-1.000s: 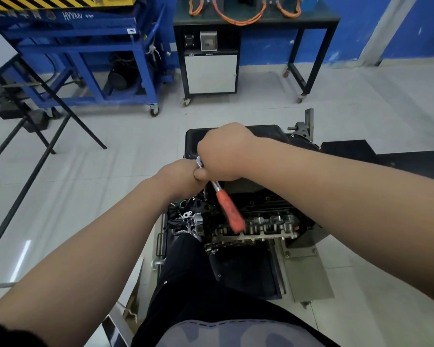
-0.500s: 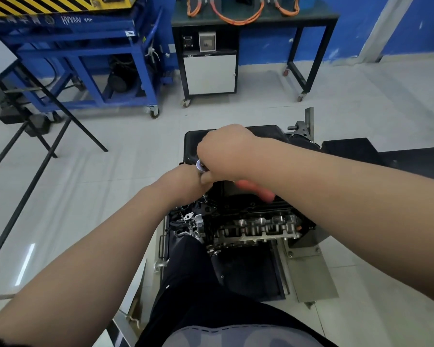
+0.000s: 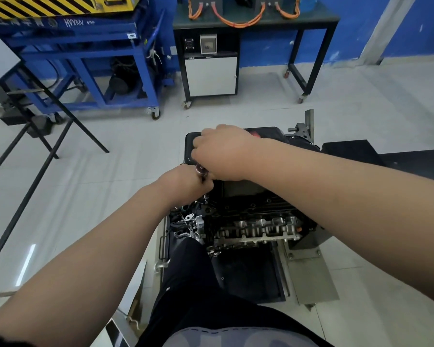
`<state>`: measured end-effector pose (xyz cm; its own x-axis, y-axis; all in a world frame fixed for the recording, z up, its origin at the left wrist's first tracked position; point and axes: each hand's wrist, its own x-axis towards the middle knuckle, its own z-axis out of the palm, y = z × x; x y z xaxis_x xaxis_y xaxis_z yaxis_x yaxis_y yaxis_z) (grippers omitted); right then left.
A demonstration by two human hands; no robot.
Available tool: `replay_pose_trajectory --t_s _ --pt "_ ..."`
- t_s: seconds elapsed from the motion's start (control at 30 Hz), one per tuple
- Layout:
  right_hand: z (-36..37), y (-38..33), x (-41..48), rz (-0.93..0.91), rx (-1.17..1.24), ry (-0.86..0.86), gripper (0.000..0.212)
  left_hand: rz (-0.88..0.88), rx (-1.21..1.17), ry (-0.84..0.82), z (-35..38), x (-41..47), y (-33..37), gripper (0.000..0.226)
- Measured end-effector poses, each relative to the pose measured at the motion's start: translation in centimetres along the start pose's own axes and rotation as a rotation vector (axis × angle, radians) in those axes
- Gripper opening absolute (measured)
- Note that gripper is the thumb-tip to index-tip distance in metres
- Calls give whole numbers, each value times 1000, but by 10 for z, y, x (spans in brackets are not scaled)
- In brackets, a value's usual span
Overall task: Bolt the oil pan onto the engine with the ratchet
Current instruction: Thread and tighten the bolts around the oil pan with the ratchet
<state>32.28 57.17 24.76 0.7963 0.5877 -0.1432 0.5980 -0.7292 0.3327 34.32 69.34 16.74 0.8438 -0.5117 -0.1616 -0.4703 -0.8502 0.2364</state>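
The black oil pan (image 3: 268, 135) sits on top of the engine (image 3: 256, 221), which stands on a low stand in front of me. My right hand (image 3: 223, 152) grips the ratchet; its steel head (image 3: 200, 169) shows at my fingers and a bit of the red handle (image 3: 256, 134) sticks out beyond my wrist, pointing away. My left hand (image 3: 186, 182) holds the ratchet's extension just under the head. The extension's socket end (image 3: 206, 196) stands on the pan's left flange. The bolt itself is hidden.
A blue wheeled frame (image 3: 85, 61) stands at the back left and a black bench with orange cables (image 3: 256, 18) at the back centre. Black folding legs (image 3: 43, 131) cross the floor on the left. My dark trouser leg (image 3: 198, 284) is close against the engine stand.
My right hand has swung the red handle from pointing toward me, round to the right, and now away over the pan. My left hand stayed at the ratchet head.
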Motion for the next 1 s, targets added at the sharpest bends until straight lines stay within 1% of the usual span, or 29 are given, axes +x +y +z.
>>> replay_pose_trajectory --t_s 0.07,0.13,0.2,0.23,0.3,0.33,0.4,0.43,0.5,0.57,0.6,0.63,0.67,0.7,0.73,0.77,0.87,0.93,1.0 --pt "-1 5 1 -58 -64 28 21 31 27 41 0 0 2 38" --pt "-2 2 0 -1 -41 39 12 16 56 36 3 -1 -1 42" --pt "-1 -3 1 118 10 -1 37 -64 49 28 4 -2 -6 35" --pt "0 -7 1 182 59 -43 43 -91 44 18 4 -2 -8 31" --pt "1 -11 1 222 109 -75 41 -90 34 -12 3 -1 -6 28" --pt "-1 -11 1 184 80 -63 34 -70 25 -18 2 0 -5 30" --pt "-2 -4 0 36 -42 -5 16 -4 -10 -17 -1 1 -2 34" --pt "0 1 -1 -33 -99 32 18 29 -14 -26 -2 2 -1 33" --pt "1 7 -1 -77 -114 80 24 53 -3 -36 -6 5 0 30" --pt "1 4 1 -32 -93 71 21 29 21 -31 -7 4 -1 32" --pt "1 3 2 29 -87 36 27 -6 29 -30 -7 3 -3 34" --pt "1 1 2 103 -65 -19 38 -48 21 -39 -5 2 -5 36" --pt "1 1 1 174 16 -61 46 -85 -21 -49 -2 0 -6 36" --pt "3 0 0 218 121 -72 49 -107 -70 -56 1 -1 -7 32" --pt "4 -1 -2 234 199 -74 49 -119 -92 -55 2 -2 -6 28" --pt "4 -1 -3 205 209 -67 46 -112 -71 -46 2 -1 -6 27" --pt "5 2 -4 -25 -4 61 19 -11 45 39 4 1 0 33" --pt "4 9 -4 -80 -87 92 20 15 73 63 6 2 3 33" --pt "5 8 -5 -52 -79 113 18 -12 61 70 7 2 2 35"
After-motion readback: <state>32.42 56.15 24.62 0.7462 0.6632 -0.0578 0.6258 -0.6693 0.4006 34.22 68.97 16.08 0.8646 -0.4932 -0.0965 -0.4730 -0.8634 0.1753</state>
